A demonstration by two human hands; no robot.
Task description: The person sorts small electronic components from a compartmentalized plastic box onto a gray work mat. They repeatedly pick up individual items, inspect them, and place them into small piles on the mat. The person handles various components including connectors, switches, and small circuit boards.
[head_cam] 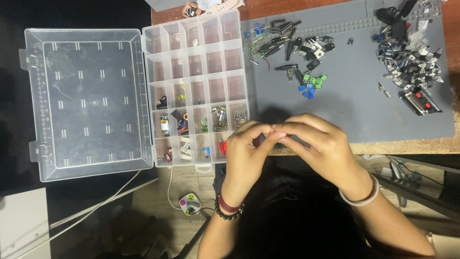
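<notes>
Fingertips of both hands meet at the near edge of the bench, just in front of the grey mat (354, 110). Left hand (247, 151) and right hand (318, 144) are touching at thumb and forefinger, both grips pressed together in a pinch on something tiny between them; too small and too hidden to tell what it is. Left wrist has dark bead bracelets, right wrist a pale bangle.

Just left of the hands, touching distance from the left one, sits a clear plastic organizer box (196, 91), many small compartments. Upper rows mostly bare, lower rows hold small mixed electronic parts: red, blue, green, yellow and metal bits. Its clear lid (88, 103) lies flat, swung open to the left.

On the mat, well apart from the hands:
- cluster of black parts with leads (306, 48), upper middle
- green and blue terminal blocks (311, 85) just below that cluster
- big pile of black and silver components (412, 57) at the far right
- small blue parts with wire legs (256, 31) near the box's top right corner

Below the bench, on the wooden floor, a small round device with coloured buttons (190, 203) lies on a white cable, near the left forearm.
</notes>
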